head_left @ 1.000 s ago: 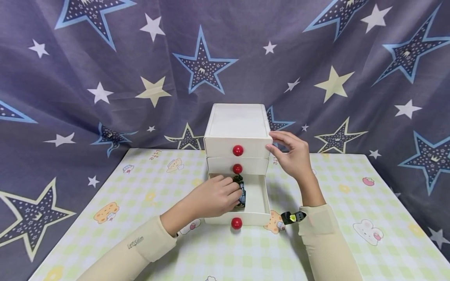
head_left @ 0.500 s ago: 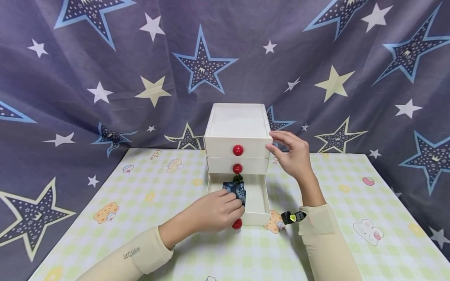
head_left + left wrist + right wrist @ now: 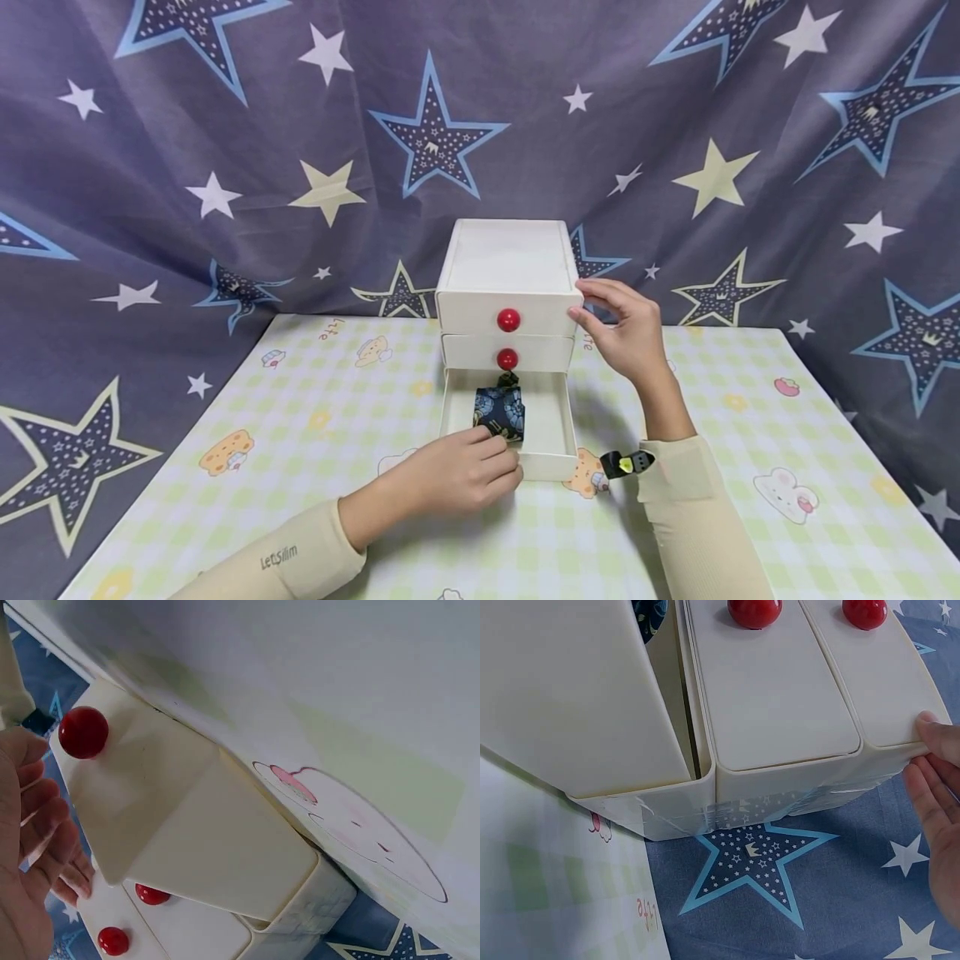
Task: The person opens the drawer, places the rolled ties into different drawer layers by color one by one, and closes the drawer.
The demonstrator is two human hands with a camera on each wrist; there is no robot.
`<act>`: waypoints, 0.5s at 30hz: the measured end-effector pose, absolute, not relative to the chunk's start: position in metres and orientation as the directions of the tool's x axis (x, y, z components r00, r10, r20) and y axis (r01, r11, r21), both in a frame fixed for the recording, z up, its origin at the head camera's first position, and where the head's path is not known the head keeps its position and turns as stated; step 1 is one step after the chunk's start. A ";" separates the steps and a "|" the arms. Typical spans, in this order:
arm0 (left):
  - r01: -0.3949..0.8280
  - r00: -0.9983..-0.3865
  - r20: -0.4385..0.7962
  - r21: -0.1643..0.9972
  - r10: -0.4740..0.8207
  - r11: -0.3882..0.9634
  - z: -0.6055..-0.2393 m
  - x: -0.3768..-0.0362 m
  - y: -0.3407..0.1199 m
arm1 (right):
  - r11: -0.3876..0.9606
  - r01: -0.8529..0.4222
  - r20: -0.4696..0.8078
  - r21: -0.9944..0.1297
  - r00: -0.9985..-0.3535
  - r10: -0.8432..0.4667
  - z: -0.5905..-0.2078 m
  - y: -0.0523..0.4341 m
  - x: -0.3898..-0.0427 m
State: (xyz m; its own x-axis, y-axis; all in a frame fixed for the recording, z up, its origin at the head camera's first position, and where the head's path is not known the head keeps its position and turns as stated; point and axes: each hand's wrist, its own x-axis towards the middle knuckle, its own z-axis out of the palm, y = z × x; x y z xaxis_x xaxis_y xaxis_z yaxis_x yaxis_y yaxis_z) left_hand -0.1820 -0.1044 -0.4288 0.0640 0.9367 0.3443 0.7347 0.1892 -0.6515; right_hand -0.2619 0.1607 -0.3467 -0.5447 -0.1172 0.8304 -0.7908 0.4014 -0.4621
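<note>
A white drawer cabinet (image 3: pixel 512 257) with red knobs stands on the table, its bottom drawer (image 3: pixel 551 421) pulled out. Inside that drawer lies a folded dark blue patterned cloth item (image 3: pixel 497 408), with a dark green bunched bit (image 3: pixel 508 379) behind it. My left hand (image 3: pixel 465 475) is in front of the drawer and hides its knob in the head view. In the left wrist view its loosely bent fingers (image 3: pixel 46 825) hang beside the bottom red knob (image 3: pixel 83 733), holding nothing. My right hand (image 3: pixel 622 333) grips the cabinet's upper right front corner, thumb (image 3: pixel 930 727) on the front and fingers along the side.
A checked tablecloth (image 3: pixel 300 483) with cartoon prints covers the table. Behind the cabinet hangs a star-patterned curtain (image 3: pixel 525 83). The top and middle drawers (image 3: pixel 468 354) are closed. A dark strap (image 3: pixel 627 463) shows at the right cuff.
My left hand has let go of the cloth item, leaving it in the bottom drawer, and moved back toward the drawer front. The right hand has stayed at the cabinet's corner.
</note>
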 end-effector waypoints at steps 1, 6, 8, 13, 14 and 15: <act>0.734 0.065 0.339 -0.653 0.938 0.186 -0.428 -0.181 -0.104 | 0.403 -0.790 0.831 -0.462 -0.545 -0.116 -0.347 0.161 -0.262; 0.718 0.071 0.296 -0.678 0.952 0.158 -0.428 -0.179 -0.104 | 0.404 -0.789 0.830 -0.463 -0.546 -0.116 -0.348 0.161 -0.263; 0.717 0.067 0.275 -0.681 0.959 0.145 -0.429 -0.178 -0.103 | 0.401 -0.791 0.832 -0.461 -0.543 -0.115 -0.347 0.161 -0.263; 0.701 0.068 0.229 -0.704 0.971 0.117 -0.431 -0.178 -0.100 | 0.394 -0.796 0.835 -0.460 -0.539 -0.114 -0.347 0.161 -0.263; 0.693 0.072 0.222 -0.713 0.972 0.111 -0.432 -0.178 -0.100 | 0.392 -0.796 0.834 -0.461 -0.539 -0.115 -0.347 0.161 -0.263; 0.689 0.073 0.217 -0.717 0.973 0.108 -0.432 -0.177 -0.099 | 0.390 -0.796 0.833 -0.463 -0.541 -0.115 -0.347 0.161 -0.263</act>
